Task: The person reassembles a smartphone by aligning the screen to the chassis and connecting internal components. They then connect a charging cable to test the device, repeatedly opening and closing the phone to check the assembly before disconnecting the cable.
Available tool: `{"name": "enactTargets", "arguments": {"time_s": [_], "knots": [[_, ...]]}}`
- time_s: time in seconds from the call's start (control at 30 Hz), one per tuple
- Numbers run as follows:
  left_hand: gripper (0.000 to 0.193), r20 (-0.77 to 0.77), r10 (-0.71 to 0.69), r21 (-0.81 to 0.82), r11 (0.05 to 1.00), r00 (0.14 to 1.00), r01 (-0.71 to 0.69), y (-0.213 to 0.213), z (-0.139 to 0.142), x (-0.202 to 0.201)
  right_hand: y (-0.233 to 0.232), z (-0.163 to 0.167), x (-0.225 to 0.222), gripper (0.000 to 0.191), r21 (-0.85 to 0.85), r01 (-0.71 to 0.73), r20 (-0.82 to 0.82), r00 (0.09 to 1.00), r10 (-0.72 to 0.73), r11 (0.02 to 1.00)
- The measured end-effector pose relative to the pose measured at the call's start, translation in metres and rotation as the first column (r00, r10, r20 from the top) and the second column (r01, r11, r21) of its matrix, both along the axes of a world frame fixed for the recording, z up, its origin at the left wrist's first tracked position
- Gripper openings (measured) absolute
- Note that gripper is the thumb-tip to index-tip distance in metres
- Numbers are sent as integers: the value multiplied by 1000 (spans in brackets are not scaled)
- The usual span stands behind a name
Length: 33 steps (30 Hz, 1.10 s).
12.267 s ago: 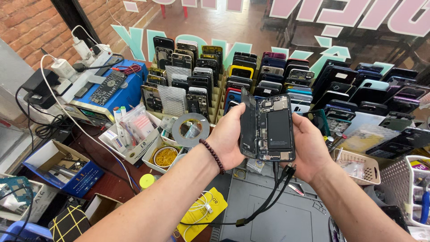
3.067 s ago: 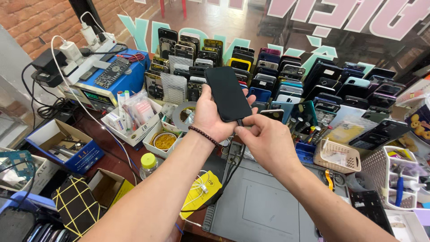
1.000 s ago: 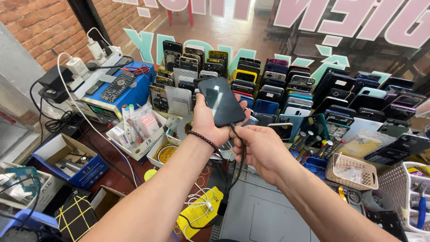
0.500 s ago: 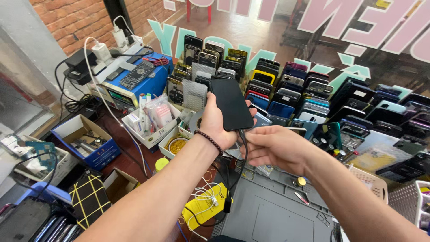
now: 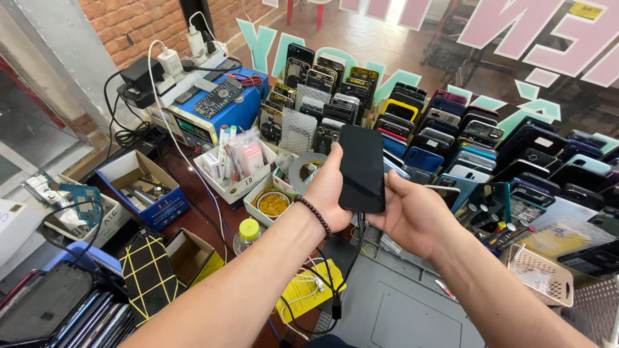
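A black smartphone (image 5: 361, 167) with a dark screen is held upright over the workbench. My left hand (image 5: 325, 193), with a bead bracelet on the wrist, grips its left edge and back. My right hand (image 5: 412, 216) cups the phone's lower right edge from below. A black cable (image 5: 351, 258) is plugged into the phone's bottom and hangs down to a small connector near a yellow card (image 5: 306, 296).
Rows of phones (image 5: 451, 135) stand in racks behind. A blue power supply (image 5: 209, 109) with chargers sits at the left, next to boxes of tools (image 5: 145, 190), a tape roll (image 5: 303, 171) and a grey work mat (image 5: 400, 309). A white basket (image 5: 541, 277) is at the right.
The phone, earlier open with its insides showing, is now closed with the screen facing me. Since half a second ago my right hand moved from the cable plug up to the phone's edge.
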<state>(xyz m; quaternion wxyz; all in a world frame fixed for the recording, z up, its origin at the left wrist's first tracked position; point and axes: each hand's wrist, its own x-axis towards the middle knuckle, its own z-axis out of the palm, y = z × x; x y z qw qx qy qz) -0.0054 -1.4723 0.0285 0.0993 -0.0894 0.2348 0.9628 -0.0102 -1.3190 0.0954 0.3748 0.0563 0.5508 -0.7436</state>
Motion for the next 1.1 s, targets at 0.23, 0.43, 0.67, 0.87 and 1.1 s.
{"name": "enactTargets", "arguments": {"time_s": [0.23, 0.43, 0.67, 0.87, 1.1], "knots": [[59, -6, -46, 54, 997, 999, 47, -9, 4, 5, -10, -1, 8, 38, -70, 86, 82, 993, -80, 994], [56, 82, 4, -25, 1000, 997, -2, -7, 11, 3, -4, -8, 2, 35, -152, 84, 88, 994, -71, 985], [26, 58, 112, -94, 990, 992, -107, -9, 4, -7, 0, -12, 1, 32, -74, 127, 64, 990, -123, 989], [20, 150, 165, -159, 977, 975, -141, -4, 2, -7, 5, -9, 2, 36, -21, 109, 43, 993, -108, 994], [40, 115, 256, -363, 910, 960, -199, 9, 5, -10, 14, -9, 5, 35, 64, 133, -18, 991, -133, 989]]}}
